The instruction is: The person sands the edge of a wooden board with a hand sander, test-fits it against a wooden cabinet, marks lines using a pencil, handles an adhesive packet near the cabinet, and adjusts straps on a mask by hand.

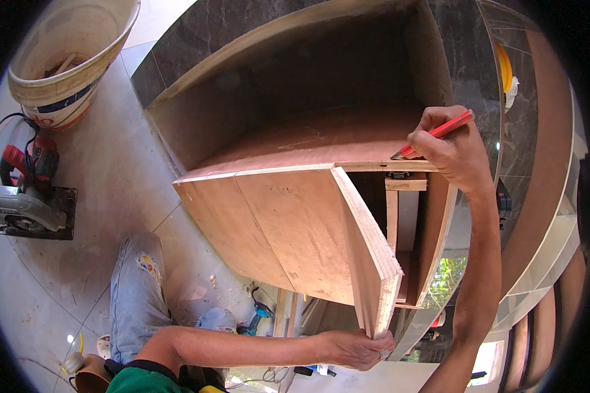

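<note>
The right hand [453, 147] pinches a red pencil [443, 126], tip at the front edge of the open compartment [321, 141]; the left hand [353, 348] clasps a wooden panel's [372, 262] end. That bucket [49, 88] there holds scraps [65, 63].

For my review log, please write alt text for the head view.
The right hand holds a red pencil at the edge of a brown board; the left hand grips a corner of a wooden panel. A circular saw and bucket stand on the floor, left.
</note>
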`<action>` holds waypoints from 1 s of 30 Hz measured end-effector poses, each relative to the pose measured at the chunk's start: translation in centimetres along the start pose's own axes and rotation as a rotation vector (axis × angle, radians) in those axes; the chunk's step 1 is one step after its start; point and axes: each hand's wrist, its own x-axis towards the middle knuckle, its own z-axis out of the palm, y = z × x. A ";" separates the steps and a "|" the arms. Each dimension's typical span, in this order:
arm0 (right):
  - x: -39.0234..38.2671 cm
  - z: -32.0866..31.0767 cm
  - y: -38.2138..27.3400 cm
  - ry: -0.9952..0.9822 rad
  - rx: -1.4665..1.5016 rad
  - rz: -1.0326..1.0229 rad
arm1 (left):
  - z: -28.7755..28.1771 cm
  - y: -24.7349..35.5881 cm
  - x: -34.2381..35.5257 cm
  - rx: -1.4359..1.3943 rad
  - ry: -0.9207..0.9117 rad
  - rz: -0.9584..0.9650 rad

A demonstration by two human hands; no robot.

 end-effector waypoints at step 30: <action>-16.8 -6.5 -1.8 0.435 0.531 -0.048 | -0.5 -1.7 0.7 -0.042 -0.080 -0.120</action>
